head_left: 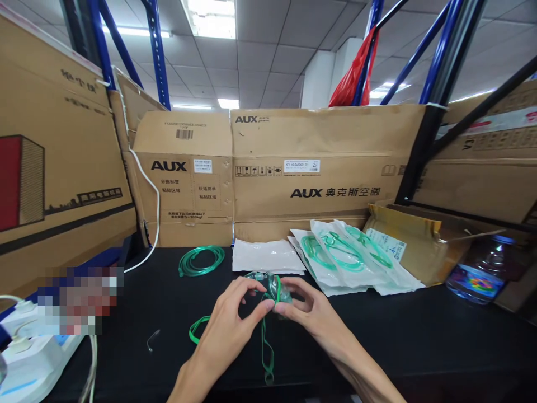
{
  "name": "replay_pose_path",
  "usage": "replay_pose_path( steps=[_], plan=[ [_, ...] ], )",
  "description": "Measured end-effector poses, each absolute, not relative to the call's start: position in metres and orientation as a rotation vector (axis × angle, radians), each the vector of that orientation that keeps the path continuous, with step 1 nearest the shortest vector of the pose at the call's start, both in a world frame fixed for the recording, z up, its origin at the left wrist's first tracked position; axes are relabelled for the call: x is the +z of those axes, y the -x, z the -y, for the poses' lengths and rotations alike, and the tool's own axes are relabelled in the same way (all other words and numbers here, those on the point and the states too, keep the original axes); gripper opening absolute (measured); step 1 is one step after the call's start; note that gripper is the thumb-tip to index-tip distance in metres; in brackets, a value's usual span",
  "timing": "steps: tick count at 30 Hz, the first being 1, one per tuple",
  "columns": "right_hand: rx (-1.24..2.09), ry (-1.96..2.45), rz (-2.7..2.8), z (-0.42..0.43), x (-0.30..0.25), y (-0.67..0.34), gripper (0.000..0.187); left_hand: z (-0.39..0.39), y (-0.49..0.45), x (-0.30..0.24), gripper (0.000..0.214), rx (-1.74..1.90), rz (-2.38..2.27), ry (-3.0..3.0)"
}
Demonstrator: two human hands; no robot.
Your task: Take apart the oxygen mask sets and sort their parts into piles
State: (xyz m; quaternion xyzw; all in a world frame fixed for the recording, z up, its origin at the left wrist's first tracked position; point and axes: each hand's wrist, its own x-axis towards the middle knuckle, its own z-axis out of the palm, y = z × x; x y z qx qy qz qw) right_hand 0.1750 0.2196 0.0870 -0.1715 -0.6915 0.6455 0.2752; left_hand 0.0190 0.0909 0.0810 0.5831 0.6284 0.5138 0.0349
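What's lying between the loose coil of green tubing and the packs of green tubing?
A flat white packet lies there, as the head view shows.

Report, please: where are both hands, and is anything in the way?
Left hand, right hand: both at clear plastic mask, exact grip unclear. Green strap across mask. Green tubing coil, white packets: beyond the hands, not between them.
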Motion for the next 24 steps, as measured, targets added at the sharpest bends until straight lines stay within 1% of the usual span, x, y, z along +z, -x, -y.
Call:
replay_pose_path(
  steps=[3,6,8,12,20,24],
  plan=[
    [1.744,0.408,1.839,-0.222,0.089,-0.169,0.055,-0.093,-0.02,0.081,0.007,1.508,-1.906,-1.8],
    [1.764,0.396,1.872,-0.224,0.091,-0.167,0.059,-0.093,-0.021,0.081,0.016,1.49,-1.883,-1.837],
    [1.749,0.407,1.907,-0.226,0.093,-0.17,0.06,-0.092,-0.023,0.081,0.019,1.447,-1.884,-1.856],
    [1.67,0.476,1.97,-0.232,0.1,-0.18,0.059,-0.092,-0.029,0.08,0.021,1.374,-1.89,-1.871],
    [1.495,0.652,2.006,-0.251,0.114,-0.2,0.072,-0.091,-0.023,0.075,0.022,1.26,-1.904,-1.893],
    [1.451,0.663,2.007,-0.255,0.115,-0.205,0.071,-0.09,-0.018,0.074,0.025,1.249,-1.921,-1.873]
  ],
)
